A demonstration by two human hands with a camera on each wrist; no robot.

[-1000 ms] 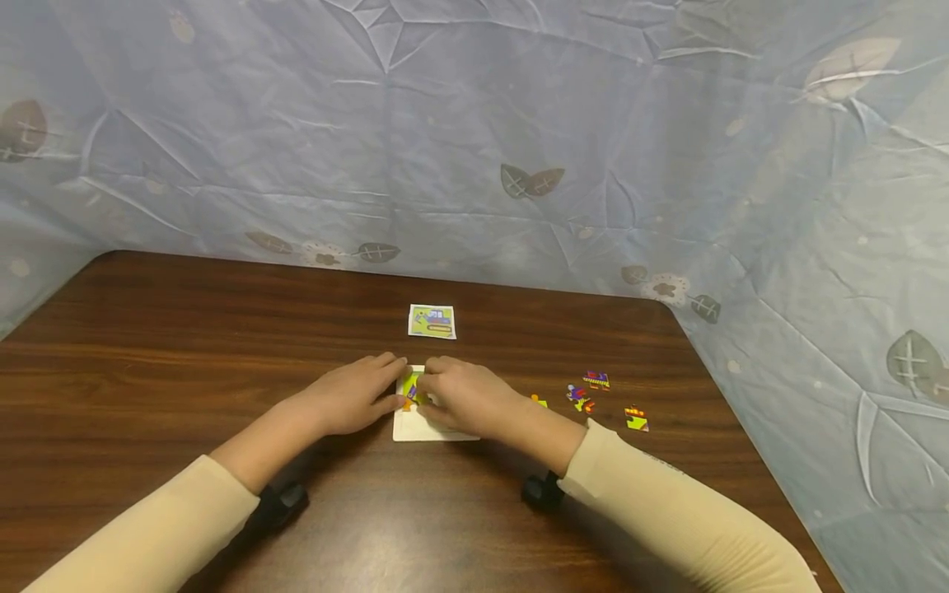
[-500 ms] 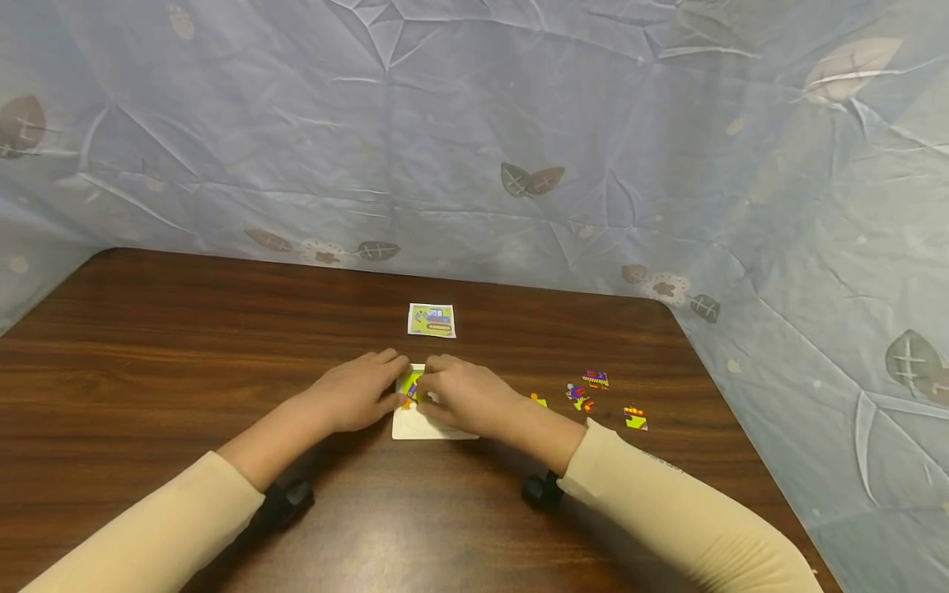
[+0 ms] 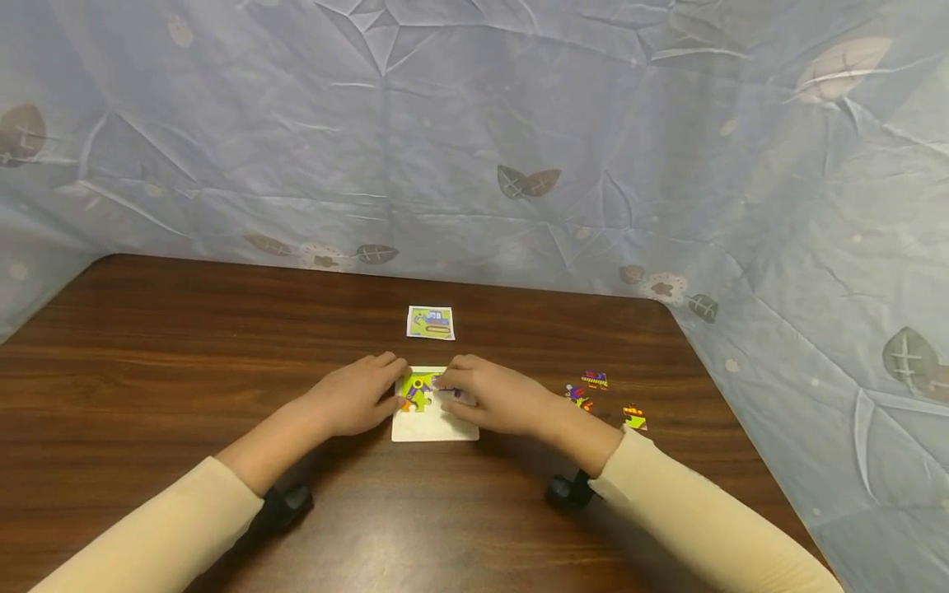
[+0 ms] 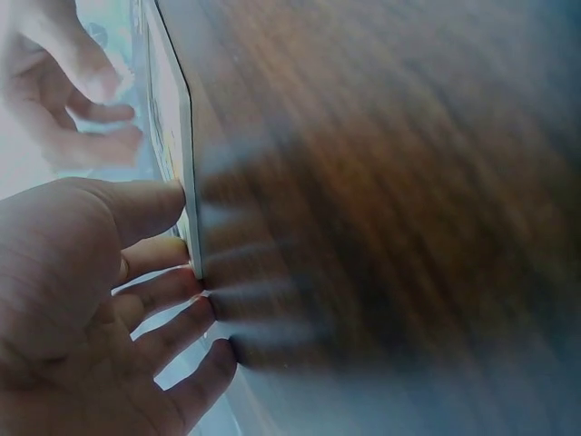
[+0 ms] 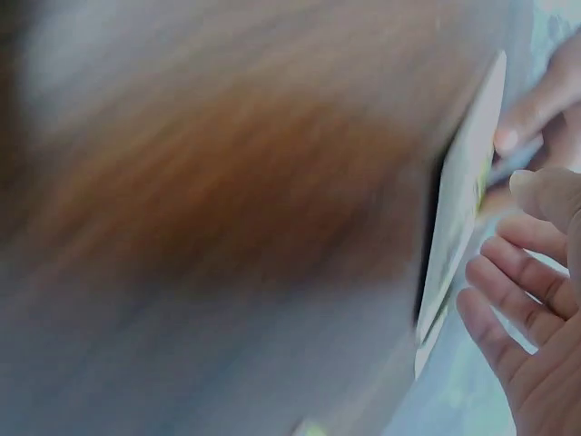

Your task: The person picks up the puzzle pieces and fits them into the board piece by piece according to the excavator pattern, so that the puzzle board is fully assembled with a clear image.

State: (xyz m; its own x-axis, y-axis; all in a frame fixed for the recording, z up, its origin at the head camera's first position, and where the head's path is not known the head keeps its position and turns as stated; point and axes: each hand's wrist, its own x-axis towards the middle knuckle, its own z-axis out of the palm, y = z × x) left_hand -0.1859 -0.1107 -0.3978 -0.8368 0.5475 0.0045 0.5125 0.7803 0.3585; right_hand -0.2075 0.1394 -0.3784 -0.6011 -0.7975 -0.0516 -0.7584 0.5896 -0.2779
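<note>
Puzzle board is lying on the tabletop between the hands: the left hand, fingers spread, is touching its left edge; the right hand, spread, holding nothing visible, is hovering nearer the loose pieces.

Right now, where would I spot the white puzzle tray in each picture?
Head: the white puzzle tray lies just below centre.
Left wrist: the white puzzle tray is upper left, seen nearly edge-on.
Right wrist: the white puzzle tray is right of centre, slanting.
Shared landmark: the left hand, at its edge in all three.
</note>
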